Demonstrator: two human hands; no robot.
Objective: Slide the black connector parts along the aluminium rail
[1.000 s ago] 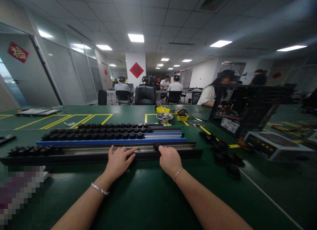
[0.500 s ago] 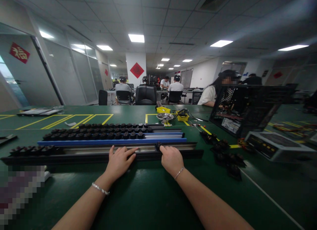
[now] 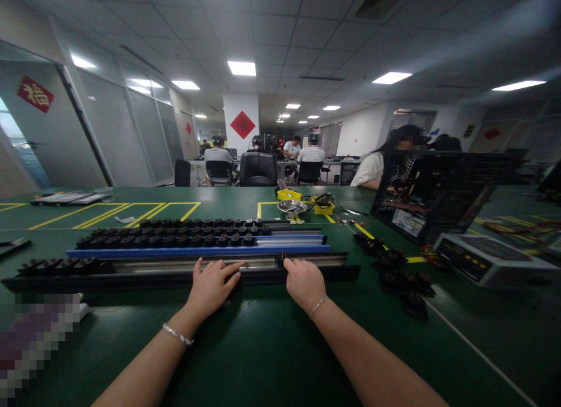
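Observation:
A long black track rail (image 3: pixel 170 278) with a shiny metal channel lies crosswise in front of me. My left hand (image 3: pixel 213 284) rests on its near edge, fingers spread over the channel. My right hand (image 3: pixel 305 283) is closed at a small black knobbed piece (image 3: pixel 281 258) that sits in the channel; its fingertips are partly hidden. Several similar black pieces (image 3: pixel 61 265) stand in the rail's left end. Behind it lies a blue-edged rail (image 3: pixel 193 251) with a row of black pieces, and more such rows stand farther back.
Loose black pieces (image 3: pixel 407 278) lie to the right, near a power supply unit (image 3: pixel 486 260) and an open computer case (image 3: pixel 438 191). A metal dish (image 3: pixel 292 207) and yellow bins (image 3: pixel 289 194) stand beyond the rails. A person (image 3: pixel 372 164) sits behind the case.
My hands and the rails have hardly moved. The person behind the computer case has lowered their head slightly.

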